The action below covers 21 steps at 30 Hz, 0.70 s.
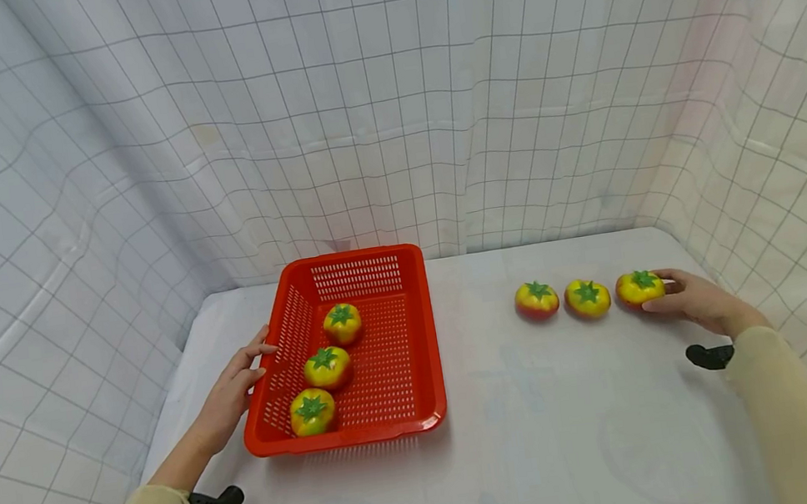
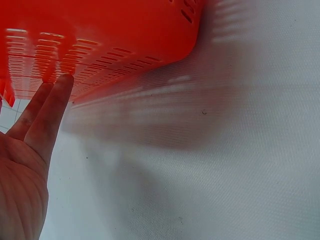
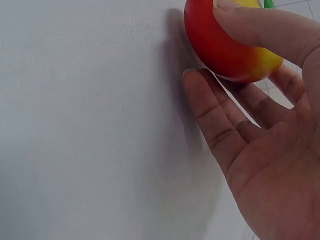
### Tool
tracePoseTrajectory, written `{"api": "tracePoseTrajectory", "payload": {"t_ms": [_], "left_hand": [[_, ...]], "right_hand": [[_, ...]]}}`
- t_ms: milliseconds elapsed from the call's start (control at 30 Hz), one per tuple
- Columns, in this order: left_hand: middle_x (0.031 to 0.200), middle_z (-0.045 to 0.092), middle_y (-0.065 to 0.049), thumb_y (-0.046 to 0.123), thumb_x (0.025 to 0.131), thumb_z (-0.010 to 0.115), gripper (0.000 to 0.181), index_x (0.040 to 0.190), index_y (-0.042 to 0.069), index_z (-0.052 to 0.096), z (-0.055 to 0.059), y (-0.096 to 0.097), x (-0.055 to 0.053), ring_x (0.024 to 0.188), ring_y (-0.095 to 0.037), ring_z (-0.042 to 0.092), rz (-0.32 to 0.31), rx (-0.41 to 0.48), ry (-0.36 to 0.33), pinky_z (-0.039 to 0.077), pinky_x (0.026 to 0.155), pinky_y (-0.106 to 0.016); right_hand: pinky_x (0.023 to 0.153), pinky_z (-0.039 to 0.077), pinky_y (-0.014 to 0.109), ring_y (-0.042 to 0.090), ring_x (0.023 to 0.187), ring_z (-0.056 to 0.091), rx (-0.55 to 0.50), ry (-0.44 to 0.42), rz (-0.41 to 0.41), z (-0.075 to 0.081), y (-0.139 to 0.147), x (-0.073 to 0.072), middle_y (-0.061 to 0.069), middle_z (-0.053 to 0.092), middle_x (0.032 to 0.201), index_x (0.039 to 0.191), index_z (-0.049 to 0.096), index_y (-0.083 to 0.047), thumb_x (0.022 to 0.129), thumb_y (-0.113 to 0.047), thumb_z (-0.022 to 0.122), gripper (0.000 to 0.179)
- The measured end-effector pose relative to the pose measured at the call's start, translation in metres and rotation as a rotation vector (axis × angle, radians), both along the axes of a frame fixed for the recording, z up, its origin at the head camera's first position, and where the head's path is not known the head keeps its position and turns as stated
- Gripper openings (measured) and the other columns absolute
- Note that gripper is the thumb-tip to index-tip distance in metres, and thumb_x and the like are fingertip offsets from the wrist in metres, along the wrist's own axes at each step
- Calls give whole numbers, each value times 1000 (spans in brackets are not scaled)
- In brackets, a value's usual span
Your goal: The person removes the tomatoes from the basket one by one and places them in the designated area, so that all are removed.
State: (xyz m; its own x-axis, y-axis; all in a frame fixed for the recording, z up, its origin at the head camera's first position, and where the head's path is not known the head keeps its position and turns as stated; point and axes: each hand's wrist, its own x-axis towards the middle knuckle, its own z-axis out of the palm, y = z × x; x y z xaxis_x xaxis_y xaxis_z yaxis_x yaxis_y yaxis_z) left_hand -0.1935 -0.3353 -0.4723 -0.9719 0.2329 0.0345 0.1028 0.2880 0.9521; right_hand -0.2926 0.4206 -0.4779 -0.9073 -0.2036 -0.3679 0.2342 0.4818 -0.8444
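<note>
The right hand [image 1: 700,301] holds a red-and-yellow toy tomato [image 1: 640,288] with a green leafy top, the rightmost of three in a row. In the right wrist view its thumb [image 3: 260,25] presses on the tomato's side, while the fingers reach round beneath. The left hand [image 1: 228,395] rests at the left side of a red plastic basket [image 1: 426,350]. Two straight fingers [image 2: 50,112] lie against the slotted outer wall in the left wrist view. Inside the basket, three similar tomatoes [image 1: 327,368] line its left half.
Two more toy tomatoes, a left one [image 1: 536,301] and a middle one [image 1: 587,298], sit on the white table [image 1: 530,421] beside the held one. White gridded curtains [image 1: 372,121] enclose the table at the back and both sides.
</note>
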Motion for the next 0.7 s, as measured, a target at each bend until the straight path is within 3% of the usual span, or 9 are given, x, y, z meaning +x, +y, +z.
{"api": "tracePoseTrajectory", "payload": {"t_ms": [700], "left_hand": [[172, 4, -2, 11, 107, 30, 37, 140, 0, 43, -2, -2, -3, 155, -41, 2, 7, -14, -8, 46, 94, -18]], "right_hand": [[116, 20, 65, 55, 143, 18, -21, -40, 10, -8, 3, -1, 42, 0, 159, 160, -5, 2, 97, -28, 71, 103]]}}
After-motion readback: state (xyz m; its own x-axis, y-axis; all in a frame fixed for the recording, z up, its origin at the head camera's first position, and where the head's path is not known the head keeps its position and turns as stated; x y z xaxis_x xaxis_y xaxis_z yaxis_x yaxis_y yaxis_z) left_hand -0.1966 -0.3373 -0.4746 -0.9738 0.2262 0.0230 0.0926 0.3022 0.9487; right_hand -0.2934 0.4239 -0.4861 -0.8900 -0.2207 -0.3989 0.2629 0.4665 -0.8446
